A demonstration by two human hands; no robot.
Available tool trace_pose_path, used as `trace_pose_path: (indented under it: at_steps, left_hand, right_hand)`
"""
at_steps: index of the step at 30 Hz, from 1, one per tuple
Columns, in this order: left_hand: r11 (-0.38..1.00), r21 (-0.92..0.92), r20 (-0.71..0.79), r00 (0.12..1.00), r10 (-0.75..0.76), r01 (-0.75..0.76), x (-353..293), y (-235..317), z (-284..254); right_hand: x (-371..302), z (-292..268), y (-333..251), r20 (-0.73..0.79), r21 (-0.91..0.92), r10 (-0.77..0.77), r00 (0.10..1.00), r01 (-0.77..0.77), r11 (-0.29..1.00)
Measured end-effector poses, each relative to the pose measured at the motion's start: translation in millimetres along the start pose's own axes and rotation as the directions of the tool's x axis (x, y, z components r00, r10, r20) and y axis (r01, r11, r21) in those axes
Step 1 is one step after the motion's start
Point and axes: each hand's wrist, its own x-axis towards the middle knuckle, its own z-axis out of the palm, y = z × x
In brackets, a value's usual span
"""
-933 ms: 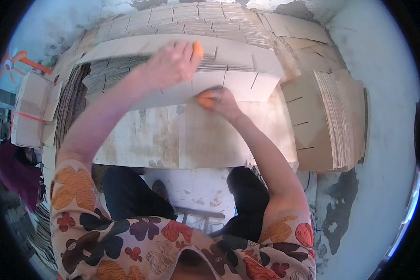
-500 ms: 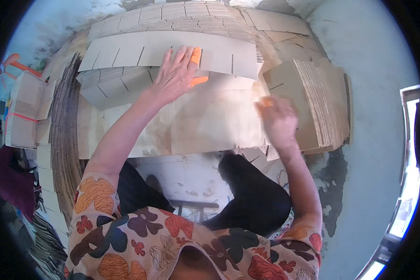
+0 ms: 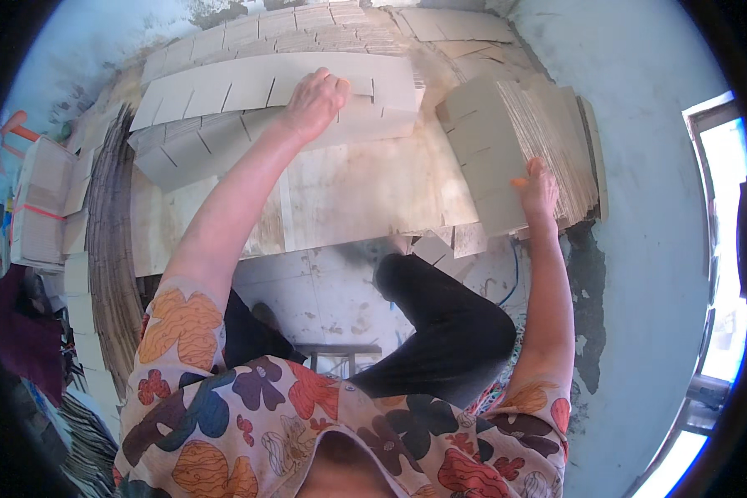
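Note:
My left hand point(image 3: 317, 104) is closed at the near edge of a long slotted cardboard strip point(image 3: 249, 83), its fingertips curled and partly hidden. That strip lies on a slanting pile of similar slotted strips point(image 3: 183, 153). At the right, my right hand point(image 3: 540, 189) pinches the edge of a slotted cardboard sheet point(image 3: 483, 158) at the front of a leaning stack point(image 3: 548, 141). An orange finger cover shows on its thumb; a bit of orange also shows at my left fingertips.
A wooden board point(image 3: 373, 195) forms the work surface. More strips point(image 3: 290, 29) are piled along its far side. To the left stand a long row of cardboard edges point(image 3: 112, 216) and a bundle with a red band point(image 3: 40, 195). A pale wall point(image 3: 631, 207) borders the right.
My left hand has gone from lying spread on the strip to curled at its near edge. My right hand has moved right, onto the leaning stack's front sheet. The view has shifted slightly.

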Motion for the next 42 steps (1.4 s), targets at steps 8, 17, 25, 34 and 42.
trace_pose_path:
  at_steps: [8, 17, 25, 34, 42]
  left_hand:
    - [0.96, -0.173, 0.143, 0.97, -0.196, 0.219, 5, -10, 13]
    - [0.977, -0.049, -0.044, 0.978, 0.205, -0.207, 18, 23, -36]
    - [0.952, 0.108, 0.118, 0.954, 0.275, -0.287, -2, 60, -66]
    - [0.94, 0.019, -0.018, 0.94, 0.342, -0.341, -24, 81, -77]
    - [0.93, 0.034, 0.043, 0.931, 0.364, -0.365, -39, 98, -86]
  right_hand:
    - [-14, -63, -10, -0.121, 0.668, 0.274, 0.954, -0.126, 0.733]
    - [-63, -111, -96, -0.046, 0.991, 0.265, 0.963, 0.012, 0.132]
    - [-77, -105, -168, 0.043, 0.971, 0.142, 0.989, -0.074, 0.225]
    - [-73, -87, -185, 0.08, 0.963, 0.1, 0.992, -0.102, 0.248]
    - [-66, -72, -192, 0.175, 0.928, 0.042, 0.984, -0.179, 0.327]
